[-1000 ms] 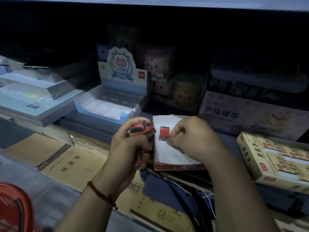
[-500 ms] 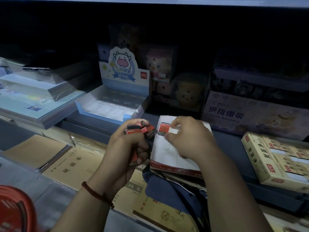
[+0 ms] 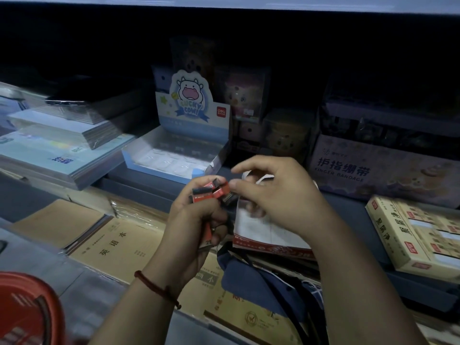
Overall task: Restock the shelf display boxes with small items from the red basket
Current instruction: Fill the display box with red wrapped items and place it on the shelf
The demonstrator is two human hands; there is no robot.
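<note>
L hand (image 3: 196,220) curled tight round a bunch of small red/black items (image 3: 211,191), tops poking out above it. R hand (image 3: 281,195) half open just beside, thumb tip touching one item, index lifted clear. White display box (image 3: 263,232) sits under R hand; red basket (image 3: 25,307) well below-left of L hand.

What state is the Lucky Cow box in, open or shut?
Open. The Lucky Cow box has its cow-printed flap standing upright at the back, and pale packets show in its uncovered tray.

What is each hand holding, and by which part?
Left hand clutches a bunch of small red items by their lower ends; right hand touches one, hold unclear.
</note>
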